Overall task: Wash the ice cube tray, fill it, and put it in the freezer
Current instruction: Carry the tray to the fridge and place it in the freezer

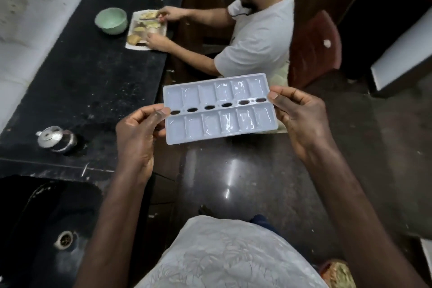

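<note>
A pale blue-white ice cube tray (219,110) with two rows of cells and a line of oval holes down its middle hangs level in the air over the dark floor. Its cells glisten with water. My left hand (138,138) pinches the tray's left short edge between thumb and fingers. My right hand (301,117) pinches the right short edge the same way. The black sink (35,217) with its metal drain (65,239) lies at the lower left, apart from the tray.
A black stone counter (88,72) runs along the left, with a metal tap knob (55,139) on it. Farther along it stand a green bowl (111,20) and a white food tray (146,30), which a seated person (254,35) handles. A red chair (315,47) stands behind them.
</note>
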